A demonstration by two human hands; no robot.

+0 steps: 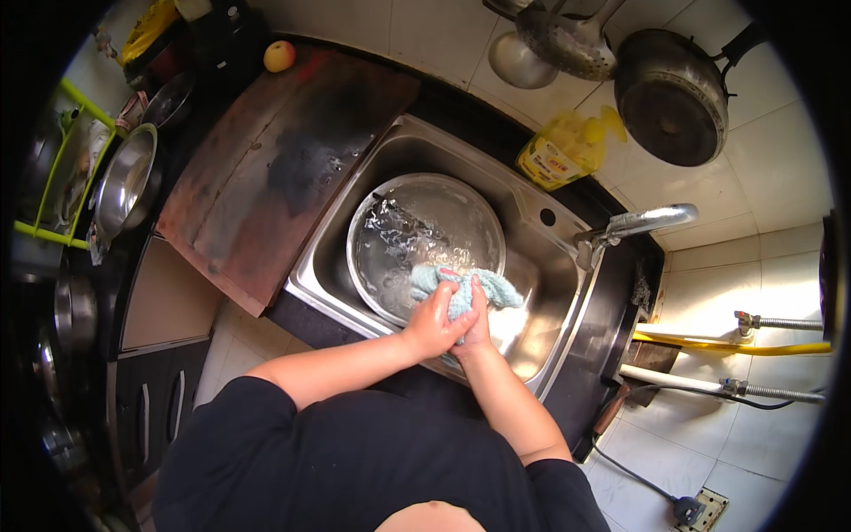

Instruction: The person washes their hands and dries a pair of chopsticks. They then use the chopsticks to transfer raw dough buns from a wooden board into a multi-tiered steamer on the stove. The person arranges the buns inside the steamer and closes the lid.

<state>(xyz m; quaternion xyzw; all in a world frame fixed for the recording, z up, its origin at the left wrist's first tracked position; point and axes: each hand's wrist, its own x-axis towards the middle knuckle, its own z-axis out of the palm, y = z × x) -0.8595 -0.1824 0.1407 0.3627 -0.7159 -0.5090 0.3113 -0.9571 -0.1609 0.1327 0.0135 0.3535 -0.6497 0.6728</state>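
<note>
Hands at a kitchen sink, wringing: left hand (pixel 432 321) and right hand (pixel 476 321) pressed together, fingers curled tight around a light blue-green cloth (pixel 461 291), thumbs and knuckles touching, no gap between the two grips. Cloth bunched between the palms, its loose end spilling out to the right above the near edge of a round stainless steel basin (pixel 425 241) filled with rippling water. Basin seated inside the rectangular stainless steel sink (pixel 542 293), hands just over its lower rim. Chrome tap (pixel 640 222) jutting in from the right side of the sink, well clear of the cloth. Worn reddish-brown board (pixel 275 168) lying on the counter to the left of the sink, a small yellow-red fruit (pixel 279 56) at its far corner. Yellow plastic bottle (pixel 560 149) lying behind the sink against the white tiled wall (pixel 762 177), a dark metal pan (pixel 672 96) hanging above it.
</note>
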